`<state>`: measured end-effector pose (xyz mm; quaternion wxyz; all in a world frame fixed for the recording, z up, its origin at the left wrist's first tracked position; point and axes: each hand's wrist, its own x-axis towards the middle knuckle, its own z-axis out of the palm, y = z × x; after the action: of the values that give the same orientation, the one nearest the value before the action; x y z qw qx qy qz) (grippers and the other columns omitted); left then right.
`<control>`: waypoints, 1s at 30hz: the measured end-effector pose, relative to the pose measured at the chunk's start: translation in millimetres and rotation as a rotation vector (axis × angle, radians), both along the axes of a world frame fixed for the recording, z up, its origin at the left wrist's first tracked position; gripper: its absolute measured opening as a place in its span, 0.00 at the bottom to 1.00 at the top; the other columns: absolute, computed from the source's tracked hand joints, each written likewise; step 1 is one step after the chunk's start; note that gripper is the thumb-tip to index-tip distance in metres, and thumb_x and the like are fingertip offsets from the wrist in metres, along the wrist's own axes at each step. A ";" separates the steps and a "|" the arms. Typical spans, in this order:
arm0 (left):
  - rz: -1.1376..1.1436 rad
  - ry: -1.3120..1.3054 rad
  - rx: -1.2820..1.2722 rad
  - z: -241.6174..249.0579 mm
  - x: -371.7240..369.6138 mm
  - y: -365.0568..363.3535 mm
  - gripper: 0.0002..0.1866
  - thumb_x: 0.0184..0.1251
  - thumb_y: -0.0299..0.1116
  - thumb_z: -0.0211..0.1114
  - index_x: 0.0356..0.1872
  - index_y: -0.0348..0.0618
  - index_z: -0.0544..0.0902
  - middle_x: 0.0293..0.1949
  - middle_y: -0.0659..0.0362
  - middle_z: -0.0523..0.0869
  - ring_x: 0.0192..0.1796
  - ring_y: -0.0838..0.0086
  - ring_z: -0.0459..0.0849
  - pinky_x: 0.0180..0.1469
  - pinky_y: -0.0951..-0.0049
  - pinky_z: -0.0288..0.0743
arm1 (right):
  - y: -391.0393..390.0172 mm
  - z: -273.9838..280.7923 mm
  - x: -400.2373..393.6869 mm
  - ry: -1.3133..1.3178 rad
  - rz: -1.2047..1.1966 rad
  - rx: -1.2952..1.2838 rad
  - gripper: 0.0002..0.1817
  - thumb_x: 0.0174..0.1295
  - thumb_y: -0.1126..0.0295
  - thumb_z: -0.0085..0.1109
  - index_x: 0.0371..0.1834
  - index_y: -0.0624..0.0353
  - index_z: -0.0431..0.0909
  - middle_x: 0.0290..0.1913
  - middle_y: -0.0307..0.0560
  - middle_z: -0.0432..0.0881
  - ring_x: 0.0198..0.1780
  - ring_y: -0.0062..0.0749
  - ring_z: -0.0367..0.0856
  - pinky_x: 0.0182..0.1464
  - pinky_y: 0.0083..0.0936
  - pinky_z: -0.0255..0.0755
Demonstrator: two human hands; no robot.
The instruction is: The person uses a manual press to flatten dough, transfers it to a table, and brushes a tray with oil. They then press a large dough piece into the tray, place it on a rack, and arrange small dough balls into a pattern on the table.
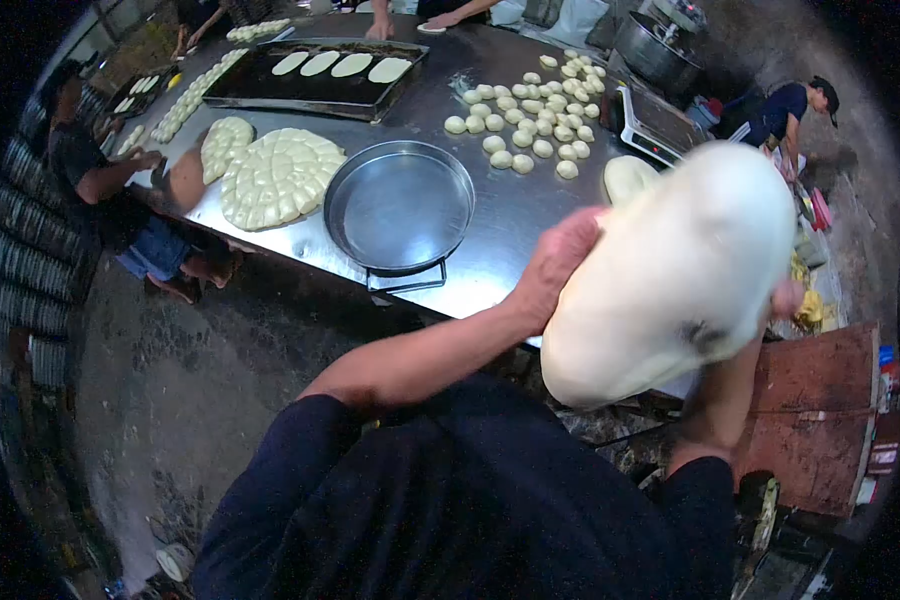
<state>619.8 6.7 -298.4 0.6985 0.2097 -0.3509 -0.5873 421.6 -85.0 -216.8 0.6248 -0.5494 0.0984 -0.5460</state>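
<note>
A large, smooth, pale mass of dough (670, 270) hangs in the air between my hands, over the right end of the metal table. My left hand (567, 262) grips its left side, with the fingertips partly hidden against it. At its right edge my right hand (785, 300) holds on, mostly hidden behind the dough. A dark smudge marks the dough's lower right part. Behind it, on the table, lies a smaller flat dough piece (628, 178). To the left sits a round metal pan (400, 205) with nothing in it.
Small dough balls (545, 118), a scale (660, 125) and scored dough slabs (278, 178) rest on the metal table (500, 235). Behind is a black tray (310, 92) with flat ovals. One person stands left, another bends at right; others' hands show at the far edge.
</note>
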 end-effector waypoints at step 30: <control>0.442 -2.045 0.347 -229.6 31.1 -98.8 0.39 0.74 0.58 0.42 0.78 0.47 0.51 0.80 0.46 0.43 0.80 0.47 0.39 0.76 0.39 0.33 | -98.0 -294.6 65.7 1.655 -0.424 -0.635 0.40 0.67 0.47 0.49 0.80 0.50 0.52 0.81 0.54 0.44 0.80 0.60 0.38 0.75 0.64 0.36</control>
<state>651.0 -92.1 -528.0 0.1231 0.7601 -0.6371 -0.0336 487.4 -183.0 -511.3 0.0604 -0.8825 0.4592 -0.0820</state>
